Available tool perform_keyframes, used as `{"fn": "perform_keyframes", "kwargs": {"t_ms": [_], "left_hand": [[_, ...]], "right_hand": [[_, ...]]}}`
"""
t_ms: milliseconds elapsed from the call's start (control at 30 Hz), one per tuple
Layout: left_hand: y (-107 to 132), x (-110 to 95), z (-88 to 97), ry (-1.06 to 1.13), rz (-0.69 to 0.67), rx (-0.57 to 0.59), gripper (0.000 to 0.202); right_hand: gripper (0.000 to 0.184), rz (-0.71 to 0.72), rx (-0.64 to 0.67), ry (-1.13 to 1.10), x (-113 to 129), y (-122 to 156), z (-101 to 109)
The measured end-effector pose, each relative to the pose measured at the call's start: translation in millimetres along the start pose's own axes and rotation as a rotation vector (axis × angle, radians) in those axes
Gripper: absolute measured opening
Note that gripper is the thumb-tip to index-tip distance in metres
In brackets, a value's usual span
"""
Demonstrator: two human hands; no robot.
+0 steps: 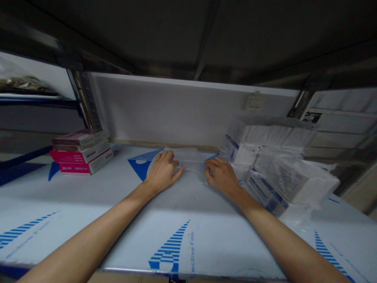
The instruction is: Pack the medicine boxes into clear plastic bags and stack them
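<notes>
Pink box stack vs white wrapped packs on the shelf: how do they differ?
The pink cartons are bare printed boxes in a low, tidy stack; the white packs are plastic-wrapped, in a bulkier, looser pile. The pink cartons sit apart from the hands, while the white packs lie beside the right hand. Both rest on the film-covered shelf.

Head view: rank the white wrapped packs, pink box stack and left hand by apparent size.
1. White wrapped packs
2. Pink box stack
3. Left hand

Nearness to the camera leaves the last two unsure.
</notes>
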State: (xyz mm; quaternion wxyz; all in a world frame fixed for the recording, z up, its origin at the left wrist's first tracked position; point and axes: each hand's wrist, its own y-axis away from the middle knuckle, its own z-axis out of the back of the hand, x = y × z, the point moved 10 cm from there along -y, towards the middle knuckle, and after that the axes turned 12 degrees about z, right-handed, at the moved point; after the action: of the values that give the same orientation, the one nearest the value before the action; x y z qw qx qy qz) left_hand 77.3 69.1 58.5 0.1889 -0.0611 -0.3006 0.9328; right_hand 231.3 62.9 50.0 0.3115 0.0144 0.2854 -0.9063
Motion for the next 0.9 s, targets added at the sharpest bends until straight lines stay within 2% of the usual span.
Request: {"fn": "perform_keyframes", "kwargs": {"t_ms": [67, 200, 300, 367, 433, 533, 567, 667, 767, 833, 900], "left_hand": [[0, -1, -2.2, -0.01, 0.0, 0.032, 0.046], [-1, 6, -7.5, -0.094, 0.072, 0.088, 0.036], [-1, 16, -4.8, -0.128, 0.164, 0.048, 0.071], [0, 18, -7.3, -0.107, 0.179, 0.069, 0.083], [0, 16, -11.2, -0.053, 0.16, 0.121, 0.071], [-1, 13, -12.5, -0.022, 0.142, 0.173, 0.036], [-2, 12, -11.7, -0.034, 0.138, 0.176, 0.033], [-3, 11, -7.3, -0.103, 0.133, 0.141, 0.036], [-2, 17, -2.9, -0.157, 0.204, 0.084, 0.064], [0, 21, -5.3, -0.149, 0.239, 0.101, 0.076], [0, 21, -10.5, -0.119, 0.224, 0.157, 0.065]], "right_hand": [[0.025, -0.033, 0.041, -0.021, -2, 0, -4], [0.042, -0.052, 0.136, -0.016, -2, 2, -12], [0.059, -0.082, 0.183, 0.05, -3, 3, -13], [0.061, -0.093, 0.192, 0.063, -2, 3, -12], [0.052, -0.114, 0.188, 0.017, -3, 3, -12], [0.035, -0.154, 0.198, -0.049, -9, 4, -16], [0.032, -0.164, 0.206, -0.051, -11, 5, -17], [0.038, -0.184, 0.218, -0.017, -16, 7, -16], [0.051, -0.197, 0.208, 0.046, -15, 8, -9], [0.058, -0.198, 0.187, 0.05, -13, 7, -6], [0.054, -0.195, 0.159, 0.013, -11, 6, -6]]}}
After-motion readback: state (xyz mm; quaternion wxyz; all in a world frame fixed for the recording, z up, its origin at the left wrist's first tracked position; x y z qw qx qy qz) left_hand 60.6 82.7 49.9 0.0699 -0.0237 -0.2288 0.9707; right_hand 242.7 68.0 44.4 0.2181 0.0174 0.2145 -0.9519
